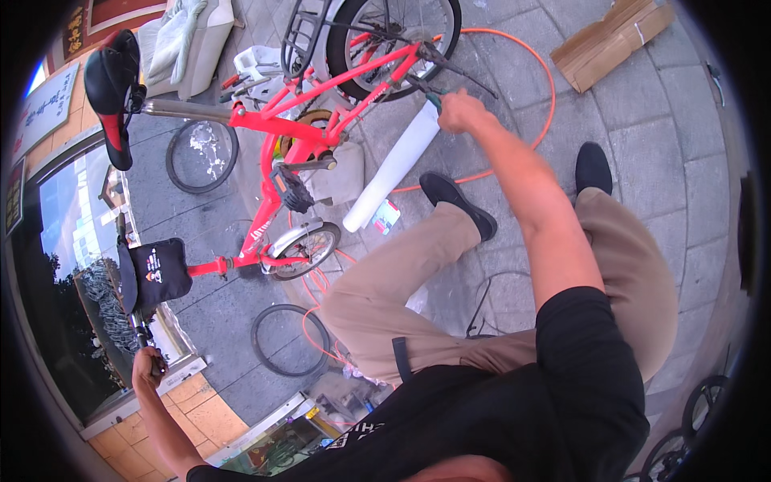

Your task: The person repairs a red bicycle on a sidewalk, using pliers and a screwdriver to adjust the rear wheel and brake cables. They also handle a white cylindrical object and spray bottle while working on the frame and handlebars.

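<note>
From my end of the feed, the work centres on a red bicycle (301, 150) placed across from the seated or squatting wearer, its saddle (112, 100) and handlebar pointing to the left of my view and its wheels toward the paving; the fisheye bend means I cannot tell whether it stands straight or leans. The left hand (150, 368) is stretched far out, fingers curled closed around the end of the handlebar, which I take as a way of keeping the front from swinging. The right hand (464, 111) reaches forward over the legs, its fingers folded around the dark green handle of a tool (434, 98); the tool's far end points in beside the rear wheel (452, 40), but I cannot make out whether it touches. Holding the bicycle at both ends like this probably steadies it, and would explain why the arms are spread so wide. A white roll (393, 165) lies on the paving just below the right hand, and an orange hose (552, 92) loops past it, perhaps left slack so that it reaches around the bicycle. Two loose tyres lie apart on the ground, one near the saddle (202, 189) and one nearer the wearer, seemingly set aside there to leave the bicycle within reach.
</note>
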{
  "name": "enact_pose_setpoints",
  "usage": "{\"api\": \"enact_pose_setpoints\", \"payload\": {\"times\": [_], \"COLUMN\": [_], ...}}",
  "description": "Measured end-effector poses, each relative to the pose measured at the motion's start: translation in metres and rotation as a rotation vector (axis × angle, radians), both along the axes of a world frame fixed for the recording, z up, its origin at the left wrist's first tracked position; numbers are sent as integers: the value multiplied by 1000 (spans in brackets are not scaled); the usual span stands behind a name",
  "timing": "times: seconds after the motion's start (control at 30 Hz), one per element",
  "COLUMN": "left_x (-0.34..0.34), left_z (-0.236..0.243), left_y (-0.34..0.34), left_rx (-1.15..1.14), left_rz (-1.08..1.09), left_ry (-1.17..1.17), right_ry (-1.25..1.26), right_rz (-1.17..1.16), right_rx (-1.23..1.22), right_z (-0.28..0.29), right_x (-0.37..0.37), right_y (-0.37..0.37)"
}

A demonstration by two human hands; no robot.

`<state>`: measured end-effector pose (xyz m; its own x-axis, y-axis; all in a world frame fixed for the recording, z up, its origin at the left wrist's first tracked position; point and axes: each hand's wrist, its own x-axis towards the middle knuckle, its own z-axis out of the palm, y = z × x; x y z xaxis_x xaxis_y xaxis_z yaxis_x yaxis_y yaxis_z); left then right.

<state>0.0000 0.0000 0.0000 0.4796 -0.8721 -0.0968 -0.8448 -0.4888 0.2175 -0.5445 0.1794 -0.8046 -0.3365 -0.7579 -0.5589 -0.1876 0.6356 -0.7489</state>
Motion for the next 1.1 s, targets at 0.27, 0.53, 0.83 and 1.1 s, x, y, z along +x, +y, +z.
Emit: {"api": "enact_pose_setpoints", "payload": {"times": [0.27,0.53,0.83,1.1], "left_x": [-51,-63,-58,10], "left_z": [-32,-36,-35,-13], "left_y": [24,38,50,8], "left_rx": [-62,-126,-119,-100], "left_rz": [55,-72,21,-171], "left_ry": [-162,-412,-447,-165], "right_ry": [253,63,48,142], "right_rz": [-224,-132,-90,-125], "right_rx": [148,259,253,4], "right_z": [-2,-38,-24,-94], "right_x": [28,56,64,83], "right_y": [38,61,60,68]}}
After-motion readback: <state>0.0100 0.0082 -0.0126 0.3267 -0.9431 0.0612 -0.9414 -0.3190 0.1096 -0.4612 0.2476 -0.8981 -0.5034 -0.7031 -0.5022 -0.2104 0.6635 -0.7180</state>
